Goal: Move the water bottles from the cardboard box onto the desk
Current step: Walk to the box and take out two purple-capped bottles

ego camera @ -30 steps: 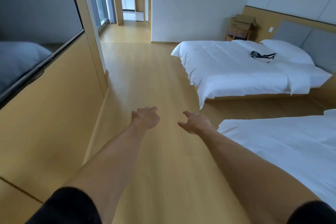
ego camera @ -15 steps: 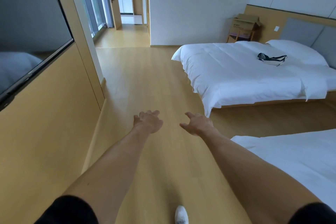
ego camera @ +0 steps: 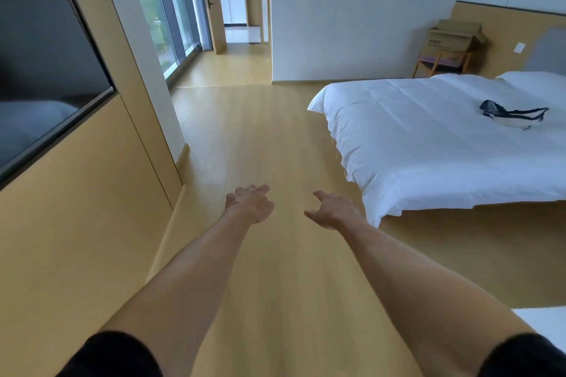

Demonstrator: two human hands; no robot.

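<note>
Above wooden floor [ego camera: 260, 138], left hand [ego camera: 249, 203] and right hand [ego camera: 333, 210] outstretched, fingers relaxed, empty, open-flapped cardboard box [ego camera: 452, 37] on far chair [ego camera: 441, 63]

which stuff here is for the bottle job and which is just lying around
For the job:
- cardboard box, open, on a wooden stool in the far corner
- left hand and right hand, both empty
No bottles or desk show.

Lying about:
- dark strapped item on the bed
- wall screen
</note>
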